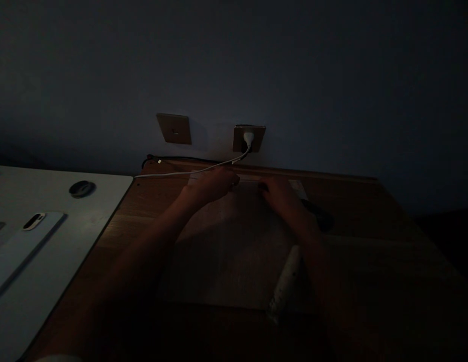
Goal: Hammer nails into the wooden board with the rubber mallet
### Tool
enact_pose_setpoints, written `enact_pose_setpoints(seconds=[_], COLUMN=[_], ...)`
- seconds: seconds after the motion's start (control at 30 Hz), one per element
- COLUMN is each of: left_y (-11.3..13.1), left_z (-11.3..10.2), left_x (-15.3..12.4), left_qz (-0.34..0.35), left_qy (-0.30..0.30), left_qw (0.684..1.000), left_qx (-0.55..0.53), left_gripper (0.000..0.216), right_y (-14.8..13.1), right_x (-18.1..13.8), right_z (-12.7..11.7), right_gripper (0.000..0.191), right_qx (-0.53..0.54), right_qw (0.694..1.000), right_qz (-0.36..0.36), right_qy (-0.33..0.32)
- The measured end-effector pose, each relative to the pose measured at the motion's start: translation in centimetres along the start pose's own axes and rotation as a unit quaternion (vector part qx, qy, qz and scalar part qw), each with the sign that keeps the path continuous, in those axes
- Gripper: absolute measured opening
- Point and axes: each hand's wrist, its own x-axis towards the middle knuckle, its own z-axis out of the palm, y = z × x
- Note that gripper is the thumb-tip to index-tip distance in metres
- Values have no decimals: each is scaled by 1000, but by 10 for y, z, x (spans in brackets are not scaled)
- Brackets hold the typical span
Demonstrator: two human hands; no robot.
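The room is very dark. A pale sheet point(226, 251), cloth or paper, lies flat on a wooden table point(369, 241). Both my arms reach across it to its far edge near the wall. My left hand point(213, 184) has its fingers curled and pinched at that far edge. A short way to its right, my right hand point(281, 195) is closed on the same edge. A pale roll-like object point(288, 281) lies on the sheet's right side, just beside my right forearm.
A white plug point(249, 138) sits in a wall socket, its white cable point(181, 173) running left along the table's back. A second wall plate point(174, 128) is left of it. A phone point(22, 246) and a dark round object point(82, 188) lie on the white surface at left. A dark object point(318, 215) lies beyond my right hand.
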Motion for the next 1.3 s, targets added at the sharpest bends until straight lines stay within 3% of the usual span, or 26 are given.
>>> enact_pose_setpoints(seconds=[0.17,0.37,0.5,0.73,0.9,1.1,1.3], left_y=[12,13,11,14,16,10,16], left_z=[-8,-2,0,-5,-3,2,5], left_x=[-2,-1,1,1,0,2,6], left_qz=[-50,-108,-98,-55,-70,-81,-52], left_qy=[-20,28,43,9,26,70,55], left_qw=[998,993,992,995,994,990,996], left_qx=[12,-28,-67,-79,-85,-88,-52], left_gripper=[28,24,27,28,28,25,26], right_y=[-5,-15,-17,-16,-15,-7,0], right_x=[-2,2,2,3,3,2,-3], right_z=[-5,6,12,15,16,7,-8], right_gripper=[32,31,33,27,35,32,25], right_qx=[21,57,66,72,66,118,173], right_qw=[999,996,994,994,992,984,977], right_qz=[-29,-41,-42,-48,-76,-65,-30], right_qy=[25,62,81,69,79,114,120])
